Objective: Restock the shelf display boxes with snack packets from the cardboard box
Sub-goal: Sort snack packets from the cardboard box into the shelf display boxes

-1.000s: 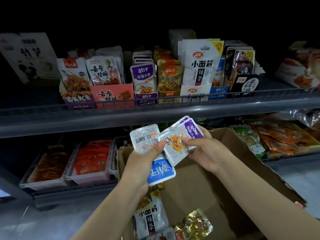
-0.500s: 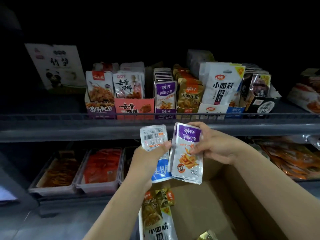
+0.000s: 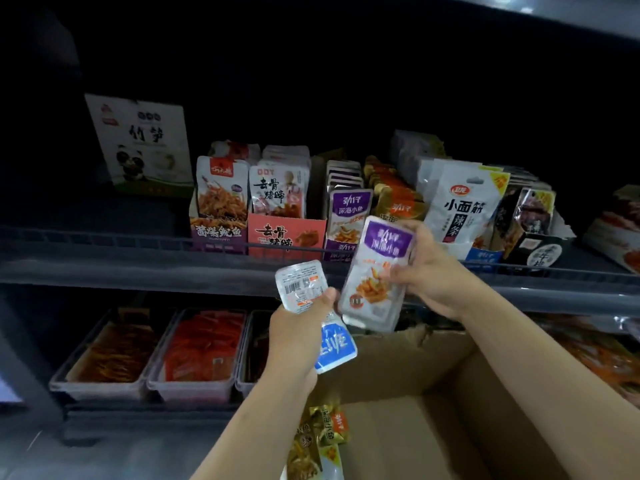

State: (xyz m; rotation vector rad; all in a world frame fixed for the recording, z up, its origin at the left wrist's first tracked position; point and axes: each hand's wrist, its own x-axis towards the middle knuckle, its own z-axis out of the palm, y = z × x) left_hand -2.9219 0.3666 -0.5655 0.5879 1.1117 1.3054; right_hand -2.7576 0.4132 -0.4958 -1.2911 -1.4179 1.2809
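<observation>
My right hand [image 3: 429,271] grips a purple-topped fish snack packet [image 3: 375,271], upright, just below the shelf rail and in front of the matching purple display box [image 3: 341,249]. My left hand [image 3: 299,336] holds a packet showing its white barcode back [image 3: 301,285] and a blue packet [image 3: 334,342] beneath it. Both hands hover over the open cardboard box [image 3: 398,362]. Gold packets [image 3: 323,433] lie in the box's near left corner. Other display boxes stand in a row on the shelf: a pink one [image 3: 285,235] and a white-and-blue one [image 3: 483,254].
A wire rail [image 3: 104,240] runs along the shelf's front edge. A white panda box [image 3: 143,145] stands at the back left. On the lower shelf sit clear trays of red and orange packets [image 3: 197,351]. More orange bags [image 3: 599,355] lie at the right.
Both hands have lifted from over the box toward the shelf rail. My right hand separated the purple packet from the bunch and turned it upright. The view tilted upward.
</observation>
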